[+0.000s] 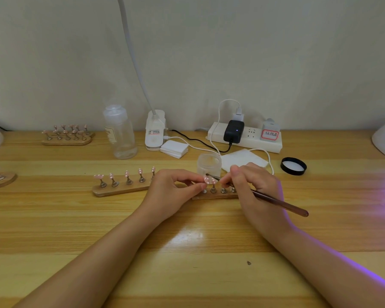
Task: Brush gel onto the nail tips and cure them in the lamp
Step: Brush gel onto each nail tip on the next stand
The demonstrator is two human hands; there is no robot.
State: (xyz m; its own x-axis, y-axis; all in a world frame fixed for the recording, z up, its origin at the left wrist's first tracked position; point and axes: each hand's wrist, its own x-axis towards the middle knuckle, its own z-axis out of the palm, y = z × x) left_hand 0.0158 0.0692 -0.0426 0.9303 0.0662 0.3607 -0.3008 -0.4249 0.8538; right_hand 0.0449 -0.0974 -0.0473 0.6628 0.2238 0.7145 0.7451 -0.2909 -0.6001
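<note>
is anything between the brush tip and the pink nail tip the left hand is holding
Nothing visible. The brush, held in the right hand, has its bristle end right at the nail tip, which the left hand pinches. The open gel jar sits just behind them, not between.

Left hand (176,190): pink nail tip (207,179) pinched on stand (216,195).
Right hand (251,185): brush (276,201) gripped, bristles at tip.
Gel jar (209,163): uncapped, just behind.

A pink, white-dotted nail tip (207,180) stands tilted on a metal peg at table centre. The brown-handled brush (276,200) slants toward four o'clock, its tip touching the nail. The open gel jar (209,163) sits just behind, at twelve o'clock.
</note>
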